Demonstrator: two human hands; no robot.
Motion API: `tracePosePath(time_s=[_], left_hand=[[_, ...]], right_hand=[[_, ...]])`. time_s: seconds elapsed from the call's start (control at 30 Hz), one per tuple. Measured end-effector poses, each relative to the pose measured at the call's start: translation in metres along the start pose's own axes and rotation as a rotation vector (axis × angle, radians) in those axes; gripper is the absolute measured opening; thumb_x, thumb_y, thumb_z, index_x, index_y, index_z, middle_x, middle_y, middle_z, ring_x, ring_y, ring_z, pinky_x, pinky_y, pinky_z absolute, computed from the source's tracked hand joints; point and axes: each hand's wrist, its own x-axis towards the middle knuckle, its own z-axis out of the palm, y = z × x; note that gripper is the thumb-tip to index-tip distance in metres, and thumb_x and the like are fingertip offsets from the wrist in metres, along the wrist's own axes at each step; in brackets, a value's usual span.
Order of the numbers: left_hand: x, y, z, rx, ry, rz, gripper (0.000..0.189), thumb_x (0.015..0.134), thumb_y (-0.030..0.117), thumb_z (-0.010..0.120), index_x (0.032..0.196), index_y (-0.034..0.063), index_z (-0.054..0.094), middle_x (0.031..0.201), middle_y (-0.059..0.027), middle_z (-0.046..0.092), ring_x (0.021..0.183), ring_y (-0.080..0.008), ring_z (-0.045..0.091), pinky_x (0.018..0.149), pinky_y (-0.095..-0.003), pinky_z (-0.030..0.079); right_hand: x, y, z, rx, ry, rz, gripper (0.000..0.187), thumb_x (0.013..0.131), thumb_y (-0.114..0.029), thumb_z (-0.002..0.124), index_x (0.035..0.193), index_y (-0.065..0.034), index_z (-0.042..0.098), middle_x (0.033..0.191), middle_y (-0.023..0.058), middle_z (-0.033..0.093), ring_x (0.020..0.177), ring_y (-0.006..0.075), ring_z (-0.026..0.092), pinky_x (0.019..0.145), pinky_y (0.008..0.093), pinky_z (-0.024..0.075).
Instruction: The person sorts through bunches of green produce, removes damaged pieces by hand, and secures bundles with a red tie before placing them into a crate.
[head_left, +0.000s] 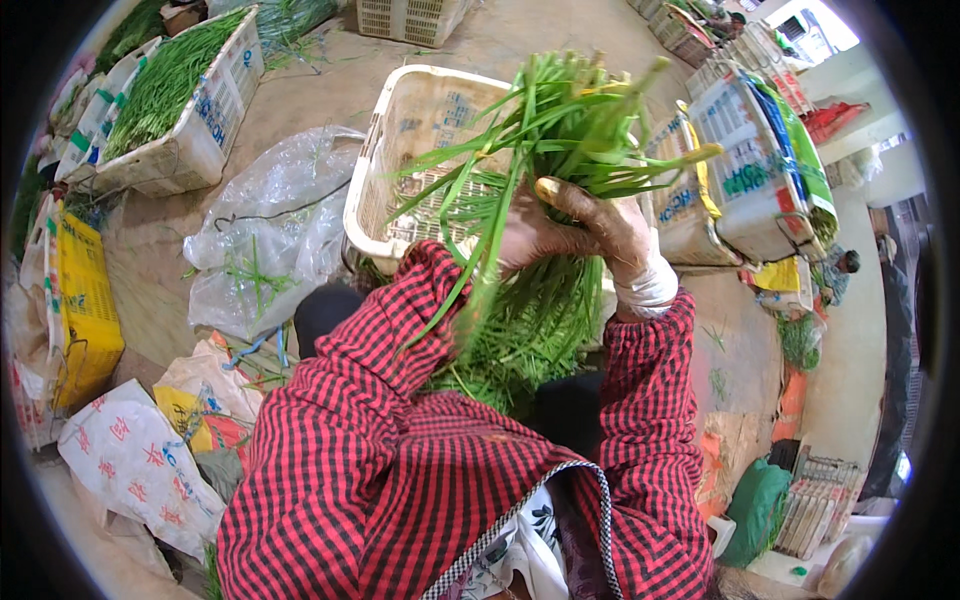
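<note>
My left hand (529, 234) and my right hand (619, 217) are raised together around a bunch of long flat green leaves, likely garlic chives (559, 135). The fingers of both hands close on it, and many leaf blades splay out to the left and right. Some of the bunch hangs below my hands and is blurred. A white wrap (646, 286) circles my right wrist. Just beyond the bunch stands a white plastic crate (361, 196), partly covered by the leaves. Loose green leaves (517, 364) are heaped low between my knees.
A clear plastic sheet (277, 217) lies on the floor at the left. Behind it is a crate full of green stalks (180, 82). Stacked white crates (750, 165) stand at the right, near a seated person (838, 271). Woven sacks (139, 465) lie at lower left.
</note>
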Motion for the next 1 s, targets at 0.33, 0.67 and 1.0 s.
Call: tracePosePath(time_s=[0.33, 0.67, 1.0], left_hand=[[-0.080, -0.046, 0.051, -1.363, 0.402, -0.305, 0.034, 0.076, 0.021, 0.066, 0.104, 0.0018, 0.063, 0.096, -0.0113, 0.069, 0.081, -0.0273, 0.067, 0.083, -0.0404, 0.055], [-0.152, -0.082, 0.178, -1.574, -0.067, -0.778, 0.063, 0.078, 0.057, 0.068, 0.123, 0.0145, 0.055, 0.113, -0.0019, 0.063, 0.107, -0.0192, 0.056, 0.092, -0.0350, 0.045], [-0.143, -0.130, 0.156, -1.828, -0.036, -0.665, 0.088, 0.079, 0.066, 0.059, 0.137, 0.0036, 0.038, 0.134, -0.0149, 0.049, 0.125, -0.0286, 0.046, 0.108, -0.0449, 0.034]], right_hand=[[-0.140, 0.046, 0.041, -0.106, -0.036, 0.218, 0.099, 0.074, -0.036, 0.079, 0.145, 0.0005, 0.021, 0.138, 0.0168, 0.041, 0.123, 0.0244, 0.043, 0.102, 0.0348, 0.0352], [-0.176, 0.029, -0.059, -0.339, -0.399, 0.934, 0.084, 0.068, -0.014, 0.078, 0.138, 0.0022, 0.035, 0.110, 0.0128, 0.063, 0.096, 0.0191, 0.061, 0.084, 0.0295, 0.0489], [-0.085, 0.131, 0.015, -0.938, -1.062, 1.063, 0.110, 0.062, -0.041, 0.082, 0.142, 0.0071, 0.023, 0.112, 0.0254, 0.062, 0.101, 0.0301, 0.062, 0.085, 0.0362, 0.0502]])
